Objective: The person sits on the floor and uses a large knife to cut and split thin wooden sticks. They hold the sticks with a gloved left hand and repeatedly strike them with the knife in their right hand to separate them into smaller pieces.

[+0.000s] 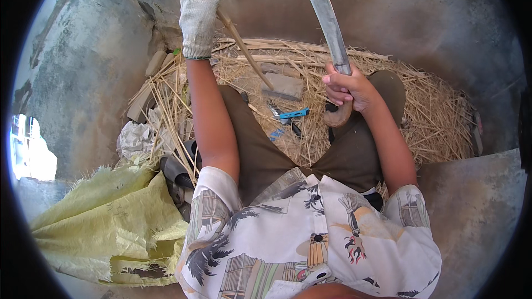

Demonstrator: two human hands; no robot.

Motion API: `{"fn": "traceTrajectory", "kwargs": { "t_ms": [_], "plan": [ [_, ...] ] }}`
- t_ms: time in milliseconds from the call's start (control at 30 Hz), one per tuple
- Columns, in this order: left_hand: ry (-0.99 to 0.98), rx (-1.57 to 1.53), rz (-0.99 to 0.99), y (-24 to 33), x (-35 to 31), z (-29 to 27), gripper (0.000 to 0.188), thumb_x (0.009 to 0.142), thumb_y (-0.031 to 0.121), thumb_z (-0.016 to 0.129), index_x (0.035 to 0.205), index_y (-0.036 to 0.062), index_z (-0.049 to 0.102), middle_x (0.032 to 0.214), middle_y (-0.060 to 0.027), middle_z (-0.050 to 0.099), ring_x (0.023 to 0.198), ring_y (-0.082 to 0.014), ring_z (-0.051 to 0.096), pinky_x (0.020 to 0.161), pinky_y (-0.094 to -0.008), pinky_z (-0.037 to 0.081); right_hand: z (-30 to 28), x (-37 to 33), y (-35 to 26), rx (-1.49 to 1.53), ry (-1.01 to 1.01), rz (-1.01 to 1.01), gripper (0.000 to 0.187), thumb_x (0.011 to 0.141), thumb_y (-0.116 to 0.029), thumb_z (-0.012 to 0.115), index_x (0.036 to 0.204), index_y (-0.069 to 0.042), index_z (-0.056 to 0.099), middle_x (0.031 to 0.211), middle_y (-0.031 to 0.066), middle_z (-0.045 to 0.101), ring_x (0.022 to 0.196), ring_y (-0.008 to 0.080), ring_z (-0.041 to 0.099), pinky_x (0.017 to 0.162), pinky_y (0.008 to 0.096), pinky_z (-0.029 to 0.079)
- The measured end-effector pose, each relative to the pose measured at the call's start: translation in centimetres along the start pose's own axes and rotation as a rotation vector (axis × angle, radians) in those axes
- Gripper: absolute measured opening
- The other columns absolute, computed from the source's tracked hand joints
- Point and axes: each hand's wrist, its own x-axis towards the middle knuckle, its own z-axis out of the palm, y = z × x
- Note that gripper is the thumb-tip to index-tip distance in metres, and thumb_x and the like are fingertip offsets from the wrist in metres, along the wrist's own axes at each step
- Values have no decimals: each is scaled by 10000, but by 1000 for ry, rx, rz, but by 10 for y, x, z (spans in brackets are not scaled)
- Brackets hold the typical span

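My left hand [198, 19], in a pale knitted work glove, is closed round a long bamboo stick [242, 45] at the far left. The stick slants down to the right, and its lower end meets or comes close to a greyish block [284, 86]. My bare right hand [350, 88] grips a machete [326, 14] by its curved wooden handle [338, 115]. The broad grey blade points up and away, and its tip runs out of the picture's top edge. Stick and blade are well apart.
Straw-like shavings [429, 108] cover the ground round my bent legs. A blue tool [292, 114] lies between my knees. A torn yellow woven sack [119, 221] is at the lower left, near a crumpled white bag [134, 139]. A stained concrete wall [421, 11] curves round.
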Motion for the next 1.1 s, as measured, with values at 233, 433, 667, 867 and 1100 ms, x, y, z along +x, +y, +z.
{"fn": "traceTrajectory", "kwargs": {
  "t_ms": [233,433,667,867,1100],
  "plan": [
    [34,-21,-24,-21,1,6,592,840,352,806,1309,32,637,1053,-51,696,974,-136,649,802,-307,531,-3,-6,1,-50,-9,2,331,858,-76,691,706,-143,405,534,-51,414,375,45,370,408,265,377],
    [-118,-402,-91,-29,0,4,478,884,307,783,1240,13,659,961,-76,729,880,-148,692,735,-291,545,-1,4,12,-356,251,-115,233,859,-130,688,736,-87,496,548,-16,499,426,58,451,433,277,394],
    [176,-494,-215,-16,-11,32,431,954,458,677,820,55,599,579,-22,525,486,-142,517,458,-291,455,43,53,49,-584,725,-243,172,828,-135,675,755,13,630,564,70,560,520,137,540,513,333,431],
    [257,-742,-211,-9,-27,34,590,935,628,591,679,102,507,506,0,376,413,-150,376,406,-299,316,39,62,171,-321,524,394,247,820,-169,673,666,7,595,538,81,552,515,184,580,507,390,465],
    [255,-717,-97,-28,-28,21,619,939,647,568,588,164,405,481,20,322,375,-140,291,375,-302,238,70,58,175,-503,589,-90,272,816,-201,668,658,8,597,574,147,593,525,258,585,549,416,456]
  ]
}}
